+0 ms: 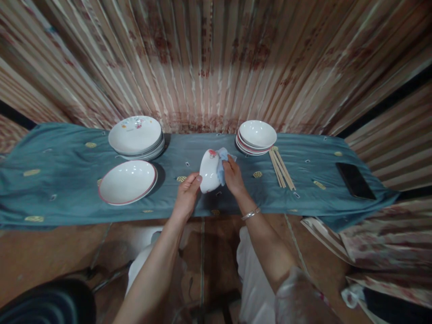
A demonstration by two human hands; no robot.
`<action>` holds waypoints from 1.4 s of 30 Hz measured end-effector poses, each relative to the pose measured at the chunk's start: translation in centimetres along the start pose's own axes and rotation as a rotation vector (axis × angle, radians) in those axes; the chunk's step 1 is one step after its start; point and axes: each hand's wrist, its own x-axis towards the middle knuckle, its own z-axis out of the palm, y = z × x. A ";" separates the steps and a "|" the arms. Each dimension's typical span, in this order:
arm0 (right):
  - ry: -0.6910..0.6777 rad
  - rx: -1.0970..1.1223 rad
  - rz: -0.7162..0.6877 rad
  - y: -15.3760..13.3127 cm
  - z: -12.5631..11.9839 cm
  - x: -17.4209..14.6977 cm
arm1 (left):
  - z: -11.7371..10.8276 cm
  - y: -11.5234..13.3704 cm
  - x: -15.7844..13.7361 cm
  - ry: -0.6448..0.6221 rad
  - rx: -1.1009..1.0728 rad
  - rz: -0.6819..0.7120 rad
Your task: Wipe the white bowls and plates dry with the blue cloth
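Observation:
A white bowl [209, 173] with a red flower on its outside is tilted on its side above the cloth-covered table. My left hand [189, 191] pinches the bowl's left edge between thumb and fingers. In my right hand [234, 176] is a light blue cloth [222, 164], pressed against the bowl's right side. The fingers of that hand are partly hidden behind the cloth. Beyond it, to the right, stands a stack of white bowls [258, 133], some with red rims.
A stack of plates [135, 135] stands at the back left, with a red-rimmed plate [128, 182] in front of it. Several chopsticks [281, 168] lie right of the bowls. A black phone [355, 181] rests near the right end. Pleated curtains [202, 67] hang behind the table [74, 180].

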 end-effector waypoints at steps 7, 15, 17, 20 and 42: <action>0.007 0.231 0.165 0.5 -0.4 0.8 | 0.2 0.0 -0.1 -0.002 -0.003 0.007; 0.015 0.452 0.346 1.1 -0.1 0.9 | 0.2 0.7 -0.1 0.020 -0.090 -0.032; 0.011 0.509 0.380 1.2 0.2 0.9 | 0.1 0.7 0.0 0.032 -0.123 -0.042; 0.010 0.550 0.426 1.3 0.6 0.7 | -0.2 0.7 0.2 0.068 -0.173 -0.058; 0.137 0.321 0.273 3.2 3.6 -2.8 | -0.9 0.3 1.0 0.189 -0.350 -0.086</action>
